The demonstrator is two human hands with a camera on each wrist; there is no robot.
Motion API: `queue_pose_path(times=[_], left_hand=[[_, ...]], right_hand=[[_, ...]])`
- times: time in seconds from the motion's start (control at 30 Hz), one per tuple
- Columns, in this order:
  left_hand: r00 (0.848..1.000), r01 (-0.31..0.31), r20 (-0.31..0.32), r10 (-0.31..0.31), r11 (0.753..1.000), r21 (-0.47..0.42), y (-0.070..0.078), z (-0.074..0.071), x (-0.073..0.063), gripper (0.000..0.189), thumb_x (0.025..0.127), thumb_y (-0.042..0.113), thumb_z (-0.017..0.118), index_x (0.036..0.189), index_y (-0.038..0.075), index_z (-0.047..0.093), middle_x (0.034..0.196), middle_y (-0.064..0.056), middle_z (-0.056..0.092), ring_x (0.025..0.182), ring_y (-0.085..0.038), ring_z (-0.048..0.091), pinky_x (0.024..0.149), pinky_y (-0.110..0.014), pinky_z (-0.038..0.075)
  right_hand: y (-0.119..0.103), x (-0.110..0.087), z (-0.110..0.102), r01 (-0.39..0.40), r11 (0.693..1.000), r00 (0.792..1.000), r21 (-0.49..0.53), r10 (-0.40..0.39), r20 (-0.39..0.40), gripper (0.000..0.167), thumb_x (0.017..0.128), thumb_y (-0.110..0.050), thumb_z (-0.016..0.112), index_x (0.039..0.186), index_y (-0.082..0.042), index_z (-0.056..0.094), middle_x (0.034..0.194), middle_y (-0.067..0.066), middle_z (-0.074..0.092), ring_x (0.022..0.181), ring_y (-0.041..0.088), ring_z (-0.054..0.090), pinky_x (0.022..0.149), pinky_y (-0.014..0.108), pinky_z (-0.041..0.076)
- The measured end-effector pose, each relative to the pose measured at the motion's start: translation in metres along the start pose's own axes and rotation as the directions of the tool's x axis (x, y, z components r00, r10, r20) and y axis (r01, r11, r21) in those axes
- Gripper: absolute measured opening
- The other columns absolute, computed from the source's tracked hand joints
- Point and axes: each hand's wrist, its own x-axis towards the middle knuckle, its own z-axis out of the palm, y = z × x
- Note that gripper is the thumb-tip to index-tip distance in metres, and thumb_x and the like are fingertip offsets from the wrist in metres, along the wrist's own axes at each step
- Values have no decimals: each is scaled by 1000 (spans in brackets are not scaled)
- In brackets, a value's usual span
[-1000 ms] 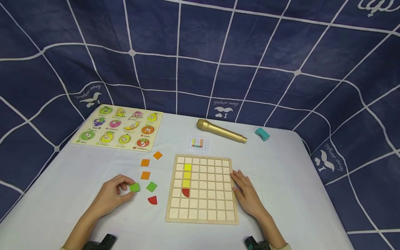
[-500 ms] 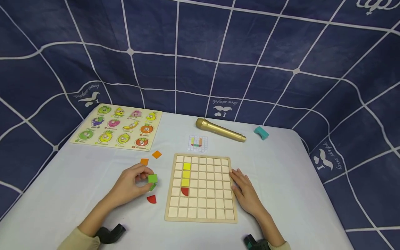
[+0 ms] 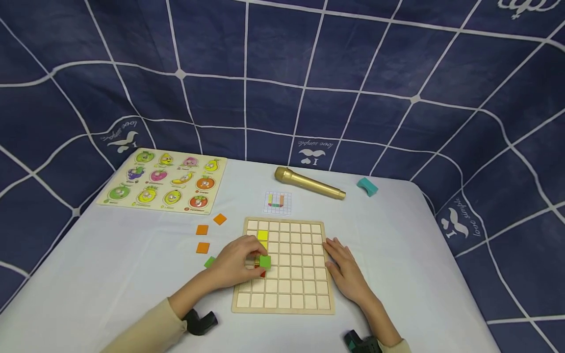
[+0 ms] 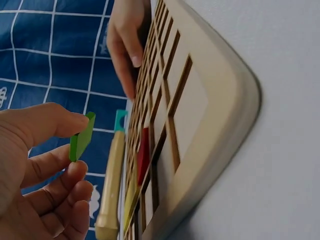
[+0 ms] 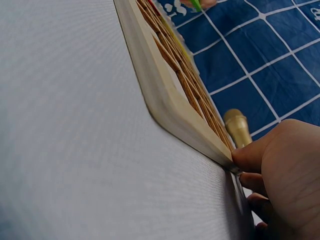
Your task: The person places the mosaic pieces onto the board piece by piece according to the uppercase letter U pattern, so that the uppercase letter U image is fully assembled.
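Observation:
My left hand [image 3: 236, 262] pinches a green square tile [image 3: 265, 262] between thumb and fingertip. It is over the left part of the wooden grid board [image 3: 296, 284], and the left wrist view shows the tile [image 4: 82, 137] raised above the board's surface. Yellow tiles [image 3: 262, 235] lie in one column of the board, with a red quarter-circle tile [image 4: 143, 156] below them, both partly covered by the left hand in the head view. At the board's right edge rests my right hand [image 3: 349, 272], its fingers extended and touching the rim.
Left of the board lie several orange tiles [image 3: 202, 229] and a green tile [image 3: 209, 262], partly hidden by the hand. Behind the board are a small pattern card [image 3: 277, 203], a gold microphone [image 3: 309, 183] and a teal block [image 3: 367, 187]. A fruit puzzle board [image 3: 163, 181] lies at back left.
The left hand has carried the green tile rightward from beside the loose tiles to over the board. The red loose tile is now hidden from view. The right hand has stayed at the edge.

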Motion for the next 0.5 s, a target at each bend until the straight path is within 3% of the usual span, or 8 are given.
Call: queue_pose_path(times=[0.23,0.5], left_hand=[[998,-15,54,11,998,63,1,20,8,24,69,24,78,88,19,65,85,12,54,78,-7,47,70,-26,41],[997,-59,66,51,991,121,-3,30,9,22,67,25,78,84,19,65,79,11,52,73,-5,43,63,-22,39]], right_hand=[[-2,0,-1,-9,1000,1000,-2,9,5,47,90,-3,55,135,-1,44,144,10,35,136,27,21,107,51,9],[-4,0,-1,-10,1000,1000,4,10,4,47,90,-3,55,135,-1,43,144,11,35,136,28,20,107,52,9]])
